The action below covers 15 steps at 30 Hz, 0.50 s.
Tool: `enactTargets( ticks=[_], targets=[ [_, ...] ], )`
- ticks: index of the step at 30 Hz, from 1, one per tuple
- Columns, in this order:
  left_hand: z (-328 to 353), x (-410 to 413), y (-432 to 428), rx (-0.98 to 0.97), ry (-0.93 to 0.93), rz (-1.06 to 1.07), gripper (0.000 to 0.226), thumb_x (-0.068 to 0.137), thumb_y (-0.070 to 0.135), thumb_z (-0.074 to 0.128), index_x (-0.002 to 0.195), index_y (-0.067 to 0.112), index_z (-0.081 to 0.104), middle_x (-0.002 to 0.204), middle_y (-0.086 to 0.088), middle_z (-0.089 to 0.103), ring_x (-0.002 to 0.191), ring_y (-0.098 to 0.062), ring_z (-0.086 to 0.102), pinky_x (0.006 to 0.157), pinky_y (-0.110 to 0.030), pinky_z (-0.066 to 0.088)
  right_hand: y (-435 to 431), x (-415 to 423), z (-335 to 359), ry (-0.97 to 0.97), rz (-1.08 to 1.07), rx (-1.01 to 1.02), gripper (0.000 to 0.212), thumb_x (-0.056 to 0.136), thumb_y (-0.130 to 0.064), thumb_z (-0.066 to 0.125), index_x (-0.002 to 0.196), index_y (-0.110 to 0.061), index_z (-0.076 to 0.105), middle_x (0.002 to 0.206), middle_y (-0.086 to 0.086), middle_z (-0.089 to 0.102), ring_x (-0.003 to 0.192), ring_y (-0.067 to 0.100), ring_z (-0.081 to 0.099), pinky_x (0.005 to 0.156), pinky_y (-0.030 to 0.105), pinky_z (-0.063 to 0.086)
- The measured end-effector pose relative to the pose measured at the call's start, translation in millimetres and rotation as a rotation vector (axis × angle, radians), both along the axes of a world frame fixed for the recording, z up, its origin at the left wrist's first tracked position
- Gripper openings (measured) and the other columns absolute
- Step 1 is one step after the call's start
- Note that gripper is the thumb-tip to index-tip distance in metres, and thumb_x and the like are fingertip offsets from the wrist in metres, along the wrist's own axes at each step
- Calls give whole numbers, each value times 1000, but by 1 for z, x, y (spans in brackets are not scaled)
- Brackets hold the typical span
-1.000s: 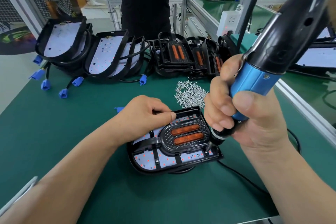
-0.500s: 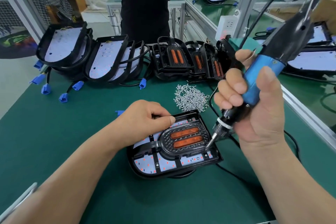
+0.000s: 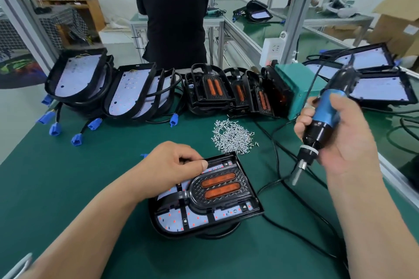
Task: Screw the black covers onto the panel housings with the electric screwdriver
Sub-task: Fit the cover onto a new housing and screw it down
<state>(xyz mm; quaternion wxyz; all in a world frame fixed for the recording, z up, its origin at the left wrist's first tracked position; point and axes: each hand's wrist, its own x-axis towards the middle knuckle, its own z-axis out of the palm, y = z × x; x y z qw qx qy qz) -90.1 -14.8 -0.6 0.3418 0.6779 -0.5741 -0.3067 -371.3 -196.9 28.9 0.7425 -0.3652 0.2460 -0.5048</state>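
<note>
On the green mat [image 3: 68,188], a housing [image 3: 252,188] is lying flat with its black cover [image 3: 196,190] seated in it. The left hand [image 3: 167,165] is curling over the housing's far edge, thumb against forefinger, holding it down. The right hand [image 3: 347,140] is gripping the screwdriver [image 3: 322,124], tilted, with its bit hanging just right of the housing, clear of it. Screws [image 3: 233,137] are lying heaped behind the housing.
</note>
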Motion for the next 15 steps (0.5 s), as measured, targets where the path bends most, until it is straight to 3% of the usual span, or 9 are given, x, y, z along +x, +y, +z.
enactTargets(
  ticks=[4,6,8,10,12,15],
  targets=[
    [0,1,0,12,8,3,19,96,29,76,79,22,79,79,2,69,67,-2,56,68,-17,45,-2,-18,-1,409,-19,-207,25,100,-29,69,112,-7,65,77,12,64,59,28,63,56,40,61],
    [0,1,0,11,4,1,19,97,29,76,79,23,79,77,4,68,66,-2,55,66,-16,44,1,-26,-1,668,-11,-341,26,91,-37,78,101,-14,70,76,11,70,59,31,69,55,40,60],
    [0,2,0,10,1,-1,19,97,29,76,80,23,78,77,2,69,66,-2,55,66,-17,44,5,-28,-2,1000,8,-481,26,88,-48,79,96,-25,70,77,3,75,63,25,76,60,39,59],
    [-1,1,0,8,3,-4,19,97,29,76,80,23,78,77,0,69,66,-3,54,66,-17,45,10,-27,-8,1292,8,-628,33,86,-59,76,92,-28,66,75,-5,74,61,11,73,62,34,51],
    [-1,2,0,5,-9,-9,19,97,30,75,80,22,77,79,-5,68,66,-4,53,66,-19,45,14,-22,-15,1513,-9,-762,44,82,-67,74,84,-27,57,69,-3,66,62,12,64,59,34,43],
    [-2,5,0,0,-28,-3,19,98,32,74,81,24,78,81,-8,68,66,-5,53,66,-21,45,14,-17,-23,1661,-37,-845,49,83,-69,70,80,-26,47,70,-6,59,65,14,58,56,36,38]
  ],
)
